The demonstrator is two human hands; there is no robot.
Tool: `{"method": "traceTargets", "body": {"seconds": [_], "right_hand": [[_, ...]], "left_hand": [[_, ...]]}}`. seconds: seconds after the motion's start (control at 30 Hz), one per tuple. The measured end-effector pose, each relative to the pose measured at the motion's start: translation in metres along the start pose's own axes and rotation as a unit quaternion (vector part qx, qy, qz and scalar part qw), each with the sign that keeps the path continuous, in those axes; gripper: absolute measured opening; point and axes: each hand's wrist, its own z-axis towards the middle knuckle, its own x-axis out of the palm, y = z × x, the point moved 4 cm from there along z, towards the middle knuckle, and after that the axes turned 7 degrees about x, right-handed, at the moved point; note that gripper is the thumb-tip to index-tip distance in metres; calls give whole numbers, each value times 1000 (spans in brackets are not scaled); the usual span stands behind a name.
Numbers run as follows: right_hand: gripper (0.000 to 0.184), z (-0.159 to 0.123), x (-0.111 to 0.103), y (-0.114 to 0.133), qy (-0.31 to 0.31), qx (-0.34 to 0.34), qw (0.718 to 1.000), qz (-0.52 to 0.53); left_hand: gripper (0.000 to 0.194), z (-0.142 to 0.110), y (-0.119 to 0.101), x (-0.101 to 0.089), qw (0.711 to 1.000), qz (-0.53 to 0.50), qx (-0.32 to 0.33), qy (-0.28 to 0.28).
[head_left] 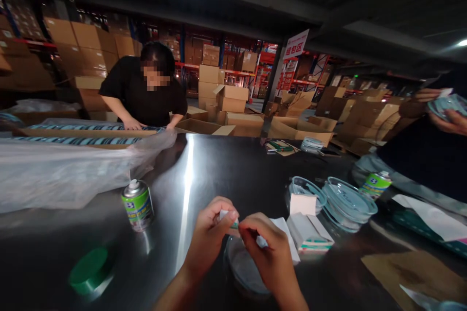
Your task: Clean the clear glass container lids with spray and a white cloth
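Observation:
My left hand [209,233] and my right hand [268,250] meet just above the shiny dark table [204,175]. Both pinch a small white label or packet with a green mark [229,217] between thumb and fingers. Under my hands lies a clear round plastic-wrapped item [242,267]. A stack of white paper packets [308,233] sits just to the right of my right hand.
A green-labelled spray can [137,204] and a green cap [88,269] stand at the left, another can [375,183] at the right. Clear round packages [346,201] lie beyond the packets. A person in black [144,87] leans over a cardboard box [87,132] opposite; another person's hands [445,112] are at far right.

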Motion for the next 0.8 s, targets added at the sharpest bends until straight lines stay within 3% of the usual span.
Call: {"method": "traceTargets", "body": {"seconds": [0.13, 0.27, 0.43, 0.6, 0.73, 0.8], "right_hand": [[13, 0, 1, -1, -7, -6, 1000, -6], [12, 1, 2, -4, -1, 5, 1000, 21], [11, 5, 1, -7, -16, 28, 995, 94], [13, 4, 5, -9, -9, 100, 988, 114], [13, 3, 6, -8, 6, 115, 986, 118], [13, 4, 1, -10, -3, 127, 985, 118]], "left_hand": [[19, -1, 1, 0, 999, 33, 3, 5], [20, -2, 5, 1, 999, 29, -36, 3], [19, -1, 1, 2, 996, 88, 30, 10], [20, -1, -2, 4, 987, 133, 83, 37], [19, 0, -2, 1, 980, 170, 93, 48], [20, 1, -2, -4, 980, 174, 90, 24]]}}
